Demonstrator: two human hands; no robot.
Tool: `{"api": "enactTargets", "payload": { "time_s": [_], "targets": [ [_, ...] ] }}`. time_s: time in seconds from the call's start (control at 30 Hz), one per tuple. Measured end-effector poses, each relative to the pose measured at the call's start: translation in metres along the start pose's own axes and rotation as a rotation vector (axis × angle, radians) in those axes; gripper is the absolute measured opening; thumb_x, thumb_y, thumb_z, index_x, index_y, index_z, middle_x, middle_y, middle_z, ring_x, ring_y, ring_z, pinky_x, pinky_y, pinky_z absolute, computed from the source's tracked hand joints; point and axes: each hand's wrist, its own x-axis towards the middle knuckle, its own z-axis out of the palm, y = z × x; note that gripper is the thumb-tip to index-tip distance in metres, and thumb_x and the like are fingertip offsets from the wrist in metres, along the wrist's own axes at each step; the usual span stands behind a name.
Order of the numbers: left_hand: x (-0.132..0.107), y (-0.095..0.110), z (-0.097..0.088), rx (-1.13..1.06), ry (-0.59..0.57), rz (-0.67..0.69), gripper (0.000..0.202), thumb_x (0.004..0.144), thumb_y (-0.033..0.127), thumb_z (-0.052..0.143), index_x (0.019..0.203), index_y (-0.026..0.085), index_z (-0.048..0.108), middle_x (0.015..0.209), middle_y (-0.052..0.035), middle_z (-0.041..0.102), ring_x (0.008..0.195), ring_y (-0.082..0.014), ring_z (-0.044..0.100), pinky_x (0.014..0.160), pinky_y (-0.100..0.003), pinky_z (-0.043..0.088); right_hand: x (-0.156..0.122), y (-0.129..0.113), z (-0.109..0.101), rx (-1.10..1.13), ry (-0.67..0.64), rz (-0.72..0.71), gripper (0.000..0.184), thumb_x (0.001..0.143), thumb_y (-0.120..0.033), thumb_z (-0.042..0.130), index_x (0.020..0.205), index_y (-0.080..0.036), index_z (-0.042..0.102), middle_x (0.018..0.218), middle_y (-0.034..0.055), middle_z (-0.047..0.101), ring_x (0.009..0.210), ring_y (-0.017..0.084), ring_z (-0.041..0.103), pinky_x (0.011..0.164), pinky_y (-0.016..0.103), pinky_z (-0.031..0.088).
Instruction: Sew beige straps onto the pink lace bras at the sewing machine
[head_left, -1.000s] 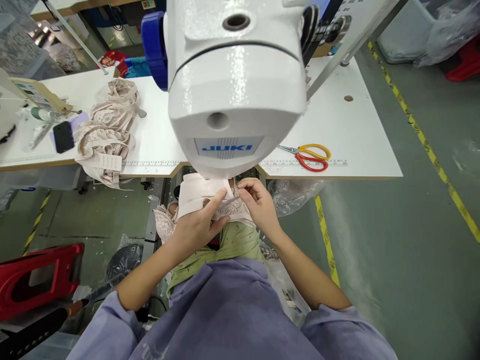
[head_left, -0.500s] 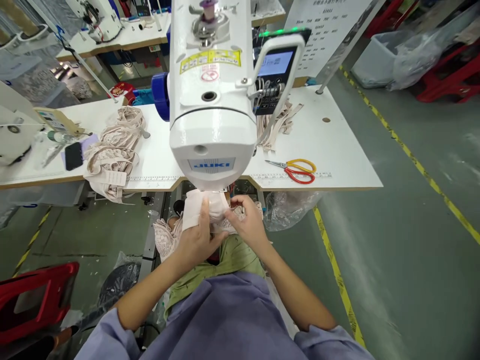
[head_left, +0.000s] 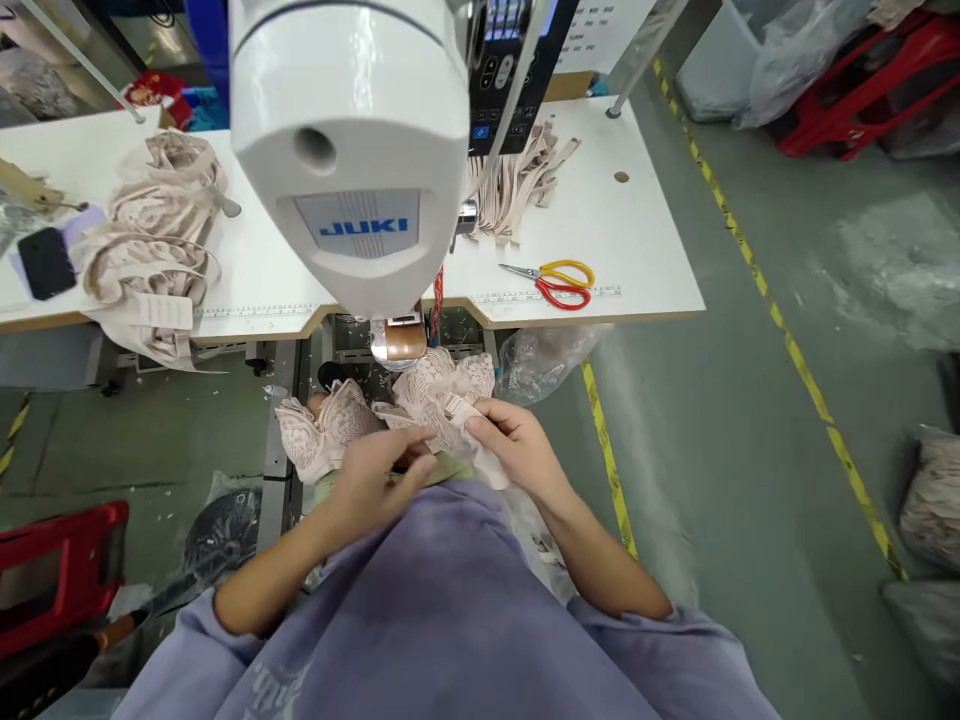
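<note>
A beige lace bra (head_left: 435,390) hangs below the sewing machine's arm end, over my lap. My right hand (head_left: 517,450) is closed on its pale band, thumb and fingers pinching the edge. Just left of it, my left hand (head_left: 382,475) has its thumb and fingers apart, with nothing visible between them; the fingertips are close to the bra fabric. More lace bra cups (head_left: 326,430) lie beyond the left hand, to its left. The sewing machine (head_left: 352,160) stands above, its copper-coloured work plate (head_left: 405,343) bare of fabric.
Scissors with yellow and red handles (head_left: 555,280) lie on the white table (head_left: 645,240). Behind them is a bundle of beige straps (head_left: 517,185). A heap of beige bras (head_left: 157,240) and a black phone (head_left: 46,263) are at the left. A plastic bag (head_left: 551,360) hangs under the table edge.
The bra has come away from the machine toward my lap, and both hands have drawn back with it. My left hand has let go of the fabric. My view has moved closer to the machine.
</note>
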Motion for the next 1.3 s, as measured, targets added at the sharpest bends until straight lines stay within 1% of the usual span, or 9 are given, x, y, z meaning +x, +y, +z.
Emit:
{"api": "enactTargets", "payload": {
  "time_s": [0.07,0.2,0.27,0.37,0.47,0.57,0.83,1.03,1.3],
  "targets": [
    [0.011,0.002,-0.009,0.034,0.039,0.095,0.031,0.099,0.028,0.054,0.128,0.018,0.06,0.109,-0.0095,0.074,0.103,-0.0207,0.07,0.091,-0.035,0.056,-0.001,-0.005,0.0,-0.066,-0.049,-0.041,0.033,0.092,-0.048,0.063,0.078,-0.019,0.068,0.07,-0.0002,0.06,0.063,0.013,0.051,0.058,0.026,0.04],
    [0.031,0.007,-0.016,0.063,-0.14,0.221,0.051,0.1,0.025,0.051,0.148,0.018,0.038,0.143,-0.0163,0.057,0.134,-0.0258,0.053,0.109,-0.044,0.046,-0.001,-0.015,0.003,-0.237,-0.096,-0.161,0.028,0.092,-0.038,0.06,0.072,-0.019,0.065,0.065,-0.002,0.058,0.061,0.012,0.05,0.058,0.025,0.039],
    [0.037,0.006,-0.017,0.097,-0.194,0.237,0.045,0.098,0.025,0.052,0.142,0.017,0.044,0.126,-0.0142,0.067,0.117,-0.0244,0.062,0.098,-0.04,0.051,-0.003,-0.018,0.004,-0.344,-0.109,-0.22,0.025,0.092,-0.033,0.06,0.072,-0.02,0.065,0.063,-0.0026,0.056,0.059,0.012,0.05,0.056,0.025,0.038],
    [0.038,-0.003,-0.016,0.186,-0.17,0.254,0.019,0.095,0.028,0.056,0.11,0.017,0.059,0.087,-0.0047,0.069,0.081,-0.0187,0.064,0.075,-0.033,0.051,-0.007,-0.017,0.005,-0.518,-0.102,-0.337,0.019,0.091,-0.027,0.061,0.074,-0.022,0.067,0.062,-0.0026,0.056,0.057,0.012,0.051,0.054,0.026,0.037],
    [0.031,-0.018,-0.012,0.298,-0.068,0.418,0.01,0.097,0.023,0.053,0.089,0.02,0.06,0.075,-0.0014,0.066,0.071,-0.0156,0.061,0.068,-0.03,0.048,-0.01,-0.008,0.004,-0.696,-0.023,-0.583,0.011,0.09,-0.023,0.063,0.081,-0.025,0.069,0.066,-0.0011,0.064,0.061,0.014,0.057,0.06,0.029,0.042],
    [0.021,-0.029,-0.008,0.41,0.083,0.612,0.014,0.096,0.019,0.055,0.086,0.024,0.061,0.068,0.0012,0.064,0.069,-0.0144,0.061,0.07,-0.029,0.05,-0.011,0.002,0.003,-0.759,0.038,-0.757,0.009,0.09,-0.024,0.065,0.085,-0.029,0.07,0.066,-0.0004,0.067,0.063,0.016,0.06,0.065,0.034,0.046],
    [0.017,-0.028,-0.007,0.482,0.277,0.785,0.015,0.09,0.012,0.065,0.08,0.024,0.062,0.062,0.0043,0.063,0.065,-0.012,0.062,0.07,-0.027,0.057,-0.01,0.005,0.006,-0.72,0.037,-0.841,0.009,0.087,-0.024,0.07,0.087,-0.034,0.071,0.067,-0.0024,0.071,0.058,0.016,0.061,0.068,0.036,0.054],
    [0.016,-0.033,-0.006,0.409,0.261,0.732,0.013,0.092,0.014,0.063,0.084,0.025,0.065,0.065,0.0033,0.064,0.068,-0.0124,0.063,0.071,-0.027,0.056,-0.01,0.005,0.007,-0.688,-0.022,-0.711,0.009,0.091,-0.031,0.066,0.085,-0.033,0.072,0.067,-0.0006,0.07,0.06,0.017,0.062,0.07,0.037,0.055],
    [0.016,-0.033,-0.004,0.367,0.296,0.732,0.01,0.09,0.013,0.065,0.09,0.023,0.065,0.068,0.0014,0.066,0.07,-0.0143,0.064,0.068,-0.028,0.054,-0.002,0.007,0.01,-0.722,0.01,-0.771,0.011,0.094,-0.031,0.063,0.092,-0.033,0.074,0.06,-0.0011,0.063,0.057,0.016,0.054,0.061,0.034,0.043]
  ]
}}
